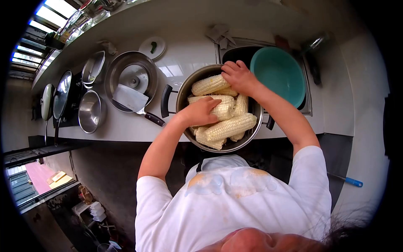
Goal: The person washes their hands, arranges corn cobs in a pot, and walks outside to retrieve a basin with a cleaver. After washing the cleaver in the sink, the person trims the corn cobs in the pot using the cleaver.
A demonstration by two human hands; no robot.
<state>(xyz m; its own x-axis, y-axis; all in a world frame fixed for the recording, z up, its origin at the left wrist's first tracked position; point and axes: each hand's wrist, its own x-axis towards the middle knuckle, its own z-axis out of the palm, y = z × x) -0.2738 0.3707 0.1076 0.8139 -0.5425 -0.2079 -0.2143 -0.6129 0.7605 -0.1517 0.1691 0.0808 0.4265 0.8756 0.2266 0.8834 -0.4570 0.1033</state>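
Several peeled, pale corn cobs (232, 127) lie piled in a steel pot (183, 101) with black handles, at the counter's front edge. My left hand (200, 111) reaches into the pot, its fingers wrapped over a cob (222, 108) in the middle of the pile. At the pot's far right rim, my right hand (240, 78) has its fingers curled over the end of the uppermost cob (206, 85). Its palm side is hidden. Other cobs lie under and beside both hands, partly covered.
Left of the pot, a cleaver (130, 98) lies across a wide steel basin (112, 69) holding a lid. Behind it is a white plate (160, 49) with a green item. A teal basin (279, 56) sits over the sink at right. Steel bowls (90, 112) and pans stand far left.
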